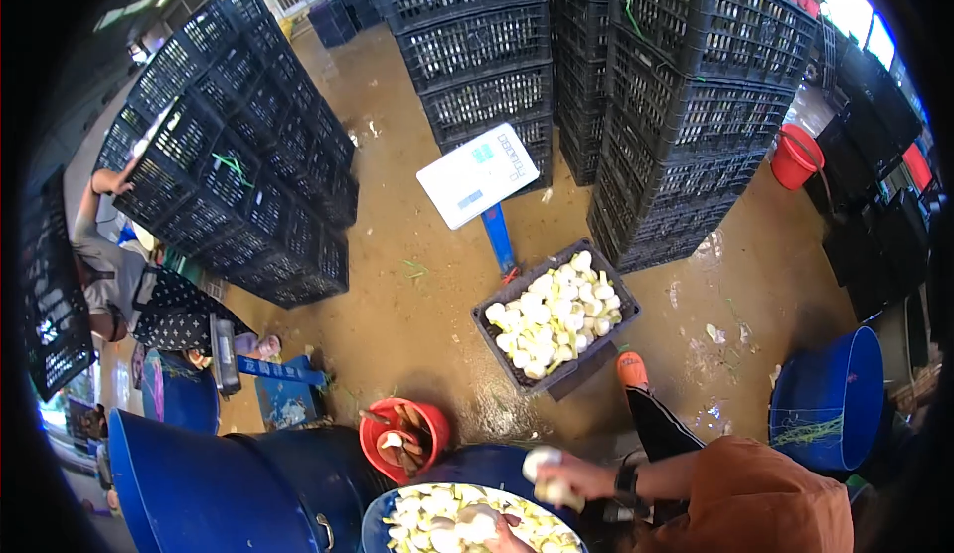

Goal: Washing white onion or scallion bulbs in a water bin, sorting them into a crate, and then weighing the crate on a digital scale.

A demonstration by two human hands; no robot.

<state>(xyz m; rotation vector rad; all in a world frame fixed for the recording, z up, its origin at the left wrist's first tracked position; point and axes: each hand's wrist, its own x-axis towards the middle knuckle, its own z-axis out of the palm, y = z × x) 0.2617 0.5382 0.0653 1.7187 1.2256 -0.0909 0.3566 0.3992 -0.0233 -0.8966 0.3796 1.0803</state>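
Note:
My right hand (577, 477), with a black band at the wrist, grips white vegetable bulbs (542, 463); motion blur hides their exact number. It is just right of a blue tub (370, 527) heaped with pale bulbs and yellow-green stalks. Over that heap, at the bottom edge of the view, my left hand (508, 538) is partly cut off, its fingers around a white bulb (477, 525). Farther out, a black plastic crate (484, 329) full of similar bulbs rests on the platform of a scale, whose white display panel (477, 174) tops a blue post (498, 238).
A red bucket (440, 422) holding brown stick-like pieces stands beside blue drums (209, 486). Tall stacks of black crates (693, 106) rise ahead and at left (246, 165). At far left another person (119, 270) reaches up to a stack. The floor (402, 255) looks wet.

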